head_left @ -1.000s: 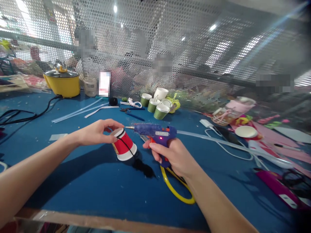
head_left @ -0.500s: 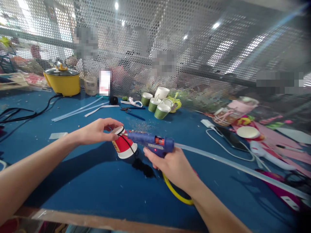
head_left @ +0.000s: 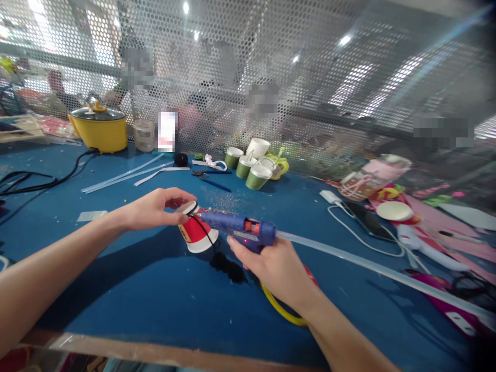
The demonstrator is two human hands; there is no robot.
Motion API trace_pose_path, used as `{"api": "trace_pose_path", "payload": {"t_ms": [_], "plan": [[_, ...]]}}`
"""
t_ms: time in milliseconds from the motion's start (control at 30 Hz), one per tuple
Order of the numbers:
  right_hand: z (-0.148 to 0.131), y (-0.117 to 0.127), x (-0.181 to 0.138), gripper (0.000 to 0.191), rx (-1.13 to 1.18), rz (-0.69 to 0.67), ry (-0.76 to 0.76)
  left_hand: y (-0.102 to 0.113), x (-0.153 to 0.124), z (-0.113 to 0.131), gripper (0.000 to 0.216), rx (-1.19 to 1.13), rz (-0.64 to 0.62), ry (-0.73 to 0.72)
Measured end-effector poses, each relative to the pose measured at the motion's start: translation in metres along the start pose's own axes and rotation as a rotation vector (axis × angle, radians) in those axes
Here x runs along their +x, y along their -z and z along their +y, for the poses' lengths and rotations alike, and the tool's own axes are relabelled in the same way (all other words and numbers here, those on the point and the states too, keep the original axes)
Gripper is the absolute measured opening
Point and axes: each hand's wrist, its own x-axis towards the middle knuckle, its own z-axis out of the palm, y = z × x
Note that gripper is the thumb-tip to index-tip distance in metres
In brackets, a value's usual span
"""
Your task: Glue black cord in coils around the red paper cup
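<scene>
My left hand [head_left: 165, 207] grips the top of a red and white paper cup [head_left: 197, 233], which stands upside down and slightly tilted above the blue table. Black cord [head_left: 204, 230] wraps round the cup's narrow end and runs down its side to a dark fuzzy bundle [head_left: 228, 268] on the table. In my right hand [head_left: 277, 266] is a blue glue gun [head_left: 238, 227], its nozzle at the cord near my left fingertips. A long translucent glue stick [head_left: 349, 258] sticks out of the gun's rear. Below my right wrist curves a yellow ring [head_left: 282, 307], partly hidden.
Green-wrapped cups [head_left: 259, 175] stand at the back before a perforated metal screen. Pliers [head_left: 211, 181] and loose glue sticks [head_left: 124, 176] lie behind the cup. A yellow pot [head_left: 103, 133] is back left. At right are a phone [head_left: 368, 219], cables and a purple power strip [head_left: 442, 297].
The glue gun has shifted very slightly left, its nozzle staying at the cord. My left hand and the cup look almost still.
</scene>
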Motion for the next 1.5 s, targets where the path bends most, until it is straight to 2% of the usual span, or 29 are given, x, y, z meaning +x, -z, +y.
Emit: {"api": "trace_pose_path", "payload": {"t_ms": [133, 333, 600, 867, 1133, 1333, 1500], "plan": [[0.0, 0.001, 0.0, 0.022, -0.013, 0.004, -0.087, 0.002, 0.0, -0.004, 0.042, -0.012, -0.02, -0.024], [-0.003, 0.002, -0.002, 0.019, 0.011, -0.011, -0.03, 0.007, 0.0, -0.007, 0.046, -0.034, -0.078, -0.037], [0.0, 0.003, 0.003, 0.019, 0.083, -0.004, -0.092, 0.01, 0.0, -0.011, 0.047, -0.135, -0.153, -0.083], [-0.005, 0.003, -0.001, 0.02, 0.106, -0.069, -0.108, 0.013, -0.002, -0.01, 0.048, -0.163, -0.171, -0.061], [0.0, 0.004, 0.006, 0.022, 0.132, -0.035, -0.173, 0.014, -0.003, -0.007, 0.052, -0.255, -0.209, -0.054], [-0.001, 0.004, 0.003, 0.019, 0.129, -0.044, -0.119, 0.014, -0.003, -0.011, 0.05, -0.267, -0.218, -0.07], [-0.001, 0.004, 0.004, 0.022, 0.122, -0.038, -0.149, 0.014, -0.003, -0.01, 0.05, -0.262, -0.221, -0.069]]}}
